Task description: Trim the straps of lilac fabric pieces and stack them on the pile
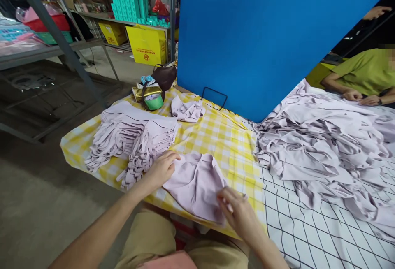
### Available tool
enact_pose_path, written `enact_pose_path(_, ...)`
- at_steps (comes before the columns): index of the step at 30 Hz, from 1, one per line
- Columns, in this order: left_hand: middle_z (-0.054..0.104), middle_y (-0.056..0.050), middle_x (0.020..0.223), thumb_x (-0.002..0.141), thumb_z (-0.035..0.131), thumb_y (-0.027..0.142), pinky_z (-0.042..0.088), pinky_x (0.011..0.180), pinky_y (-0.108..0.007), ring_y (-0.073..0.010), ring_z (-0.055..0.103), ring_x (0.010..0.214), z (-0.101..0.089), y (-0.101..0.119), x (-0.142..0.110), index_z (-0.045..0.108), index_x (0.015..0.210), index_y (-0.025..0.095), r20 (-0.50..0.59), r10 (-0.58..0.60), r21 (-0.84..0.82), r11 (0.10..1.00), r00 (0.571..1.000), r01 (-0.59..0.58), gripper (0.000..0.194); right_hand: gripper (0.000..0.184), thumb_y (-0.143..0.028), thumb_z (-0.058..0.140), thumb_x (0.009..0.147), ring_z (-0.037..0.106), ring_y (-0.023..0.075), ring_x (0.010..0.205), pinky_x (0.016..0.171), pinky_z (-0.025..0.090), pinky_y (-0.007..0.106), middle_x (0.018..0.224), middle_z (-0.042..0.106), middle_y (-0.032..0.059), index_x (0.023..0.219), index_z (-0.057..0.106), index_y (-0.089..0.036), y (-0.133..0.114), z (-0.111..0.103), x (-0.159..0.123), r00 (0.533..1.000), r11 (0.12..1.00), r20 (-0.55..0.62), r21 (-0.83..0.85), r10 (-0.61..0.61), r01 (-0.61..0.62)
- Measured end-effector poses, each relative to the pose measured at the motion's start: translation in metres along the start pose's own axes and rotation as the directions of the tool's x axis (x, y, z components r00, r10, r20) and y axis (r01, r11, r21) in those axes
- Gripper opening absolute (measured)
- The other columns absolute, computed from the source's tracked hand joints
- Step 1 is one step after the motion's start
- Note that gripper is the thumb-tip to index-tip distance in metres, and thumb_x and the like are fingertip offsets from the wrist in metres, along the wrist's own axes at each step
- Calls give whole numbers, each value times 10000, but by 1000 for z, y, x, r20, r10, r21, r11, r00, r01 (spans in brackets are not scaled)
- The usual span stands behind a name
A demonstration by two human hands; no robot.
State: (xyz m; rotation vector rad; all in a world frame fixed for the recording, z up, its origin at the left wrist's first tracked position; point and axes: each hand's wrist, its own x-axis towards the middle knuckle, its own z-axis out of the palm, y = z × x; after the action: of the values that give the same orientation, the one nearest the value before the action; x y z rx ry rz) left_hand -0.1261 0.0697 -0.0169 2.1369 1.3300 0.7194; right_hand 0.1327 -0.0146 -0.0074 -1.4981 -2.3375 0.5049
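Note:
A pale lilac cloth piece (197, 186) lies partly wrinkled near the front edge of the yellow checked cloth. My left hand (162, 169) has its fingers closed on the upper left corner of that piece. At its right edge, my right hand (239, 211) is curled with thumb and fingertips pinching the fabric, slightly blurred; a ring shows on one finger. Just left of my left hand rests a layered stack of lilac cut pieces (138, 123) with strap-like strips hanging off it. Behind it lies a small crumpled lilac piece (187, 109).
A tall blue panel (253, 34) rises at the back, with a black wire frame (215, 96) at its foot. A big lilac heap (324, 145) covers the right side, near a co-worker in a green shirt (359, 69). Green tape roll (153, 101) and dark bag (166, 76) sit far left.

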Motion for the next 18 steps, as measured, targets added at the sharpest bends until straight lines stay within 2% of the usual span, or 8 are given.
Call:
enact_pose_path(2,592,-67,1029,772,375,42,427,895,-318,-189,542,996,6,8,10,577,967,158,21,79,55,995,997,-80,304,218,-182,355,900,597,173,777,643,466,275,880,618,56,902,572,-206,15,-3,14,991,998,-128,-46,43,-50)
enact_pose_path(4,592,-66,1029,794,413,63,418,888,-336,-201,533,986,13,14,20,583,984,163,84,138,141,979,987,-149,274,273,-153,342,895,593,197,908,718,473,303,1047,622,80,1026,576,-206,24,-5,31,990,993,-138,-122,-25,8)
enact_pose_path(6,590,-62,1032,806,456,90,409,877,-343,-209,526,974,21,14,27,583,1014,176,157,177,219,953,972,-209,259,356,-109,337,882,576,203,998,795,458,324,1214,573,71,1146,544,-229,26,-5,46,991,976,-25,-180,-132,126)
enact_pose_path(8,587,-59,1018,807,508,123,395,875,-340,-212,518,963,28,10,30,586,1012,181,217,198,272,928,956,-254,227,416,-81,344,866,578,205,1006,806,445,328,1270,545,57,1208,511,-250,24,-5,58,974,953,124,-217,-189,212)
enact_pose_path(10,588,-54,969,791,565,154,382,867,-330,-213,511,948,33,5,32,595,952,177,262,203,304,911,943,-281,166,419,-91,377,852,594,212,965,772,437,318,1229,572,70,1224,500,-241,23,-5,68,959,945,242,-253,-145,207)
enact_pose_path(13,586,-40,843,777,608,181,369,833,-318,-209,513,894,33,1,34,593,801,161,338,160,305,914,928,-269,35,396,-132,449,822,610,216,894,700,416,284,1110,624,86,1206,505,-213,26,-11,79,934,952,356,-281,-17,125)
enact_pose_path(15,590,-23,789,787,606,192,353,838,-322,-193,522,849,25,3,38,588,754,157,384,134,273,929,914,-251,51,327,-121,464,801,615,200,830,638,395,257,987,655,57,1096,565,-217,30,-17,82,916,956,402,-271,7,112)
enact_pose_path(18,601,5,748,802,597,229,332,865,-317,-166,527,812,1,8,42,592,738,164,412,164,145,959,896,-242,91,176,-117,466,798,597,168,719,567,360,239,826,641,26,841,607,-212,34,-27,79,912,956,409,-268,1,118)
